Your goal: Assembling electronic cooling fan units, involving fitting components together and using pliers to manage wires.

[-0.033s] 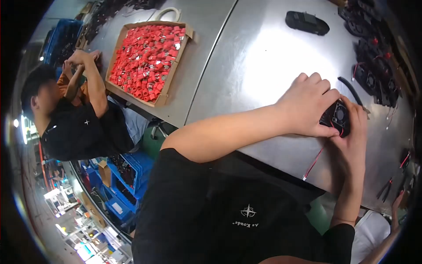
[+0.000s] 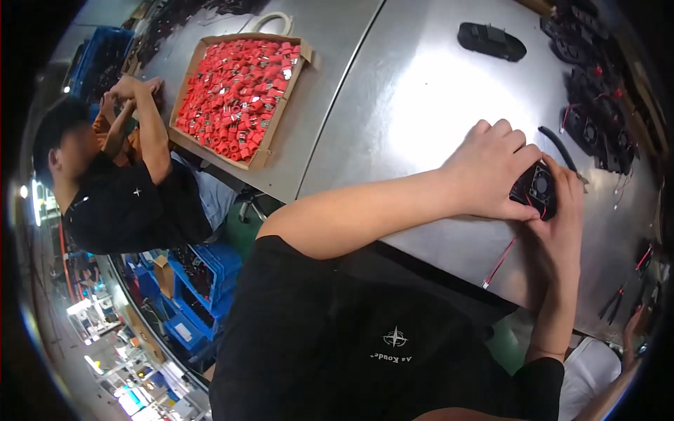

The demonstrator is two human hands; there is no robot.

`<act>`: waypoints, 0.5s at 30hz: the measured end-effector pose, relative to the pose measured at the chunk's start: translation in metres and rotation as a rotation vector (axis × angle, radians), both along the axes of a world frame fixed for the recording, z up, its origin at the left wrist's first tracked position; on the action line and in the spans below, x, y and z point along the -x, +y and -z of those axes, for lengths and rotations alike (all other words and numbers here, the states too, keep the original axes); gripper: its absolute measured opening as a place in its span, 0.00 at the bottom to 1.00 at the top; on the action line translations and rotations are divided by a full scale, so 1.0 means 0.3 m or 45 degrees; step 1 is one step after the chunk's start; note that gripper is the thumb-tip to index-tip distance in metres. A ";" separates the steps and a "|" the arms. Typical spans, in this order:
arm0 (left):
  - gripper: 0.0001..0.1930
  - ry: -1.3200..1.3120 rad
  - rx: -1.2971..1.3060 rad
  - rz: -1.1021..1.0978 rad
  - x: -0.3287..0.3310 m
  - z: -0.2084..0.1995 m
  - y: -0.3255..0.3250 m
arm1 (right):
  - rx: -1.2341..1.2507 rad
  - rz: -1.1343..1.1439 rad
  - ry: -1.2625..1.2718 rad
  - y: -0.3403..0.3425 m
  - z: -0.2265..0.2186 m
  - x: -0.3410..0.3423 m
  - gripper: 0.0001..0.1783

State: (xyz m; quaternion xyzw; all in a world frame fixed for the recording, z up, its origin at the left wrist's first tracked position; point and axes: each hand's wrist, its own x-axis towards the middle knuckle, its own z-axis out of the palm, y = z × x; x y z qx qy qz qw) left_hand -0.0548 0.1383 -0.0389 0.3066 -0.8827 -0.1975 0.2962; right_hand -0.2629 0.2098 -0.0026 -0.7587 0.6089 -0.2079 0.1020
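Both my hands are closed round a small black fan unit at the right part of the metal table. My left hand grips its left side, thumb along the lower edge and fingers over the top. On the other side, my right hand wraps the unit, with its thumb near my left thumb. The round fan faces up between them; the housing's outer edges are hidden by my fingers. A thin red-and-black wire trails down toward the table's front edge and ends in a small white connector. Just beyond my right fingers lies a black curved strip.
A black oblong housing lies farther back. Several black fan units with wires crowd the right side, near pliers. At left, a cardboard tray holds red parts. A co-worker sits beyond blue crates.
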 end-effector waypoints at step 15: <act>0.40 0.188 -0.120 -0.040 -0.010 0.024 0.007 | 0.025 0.020 0.102 0.021 0.005 -0.017 0.44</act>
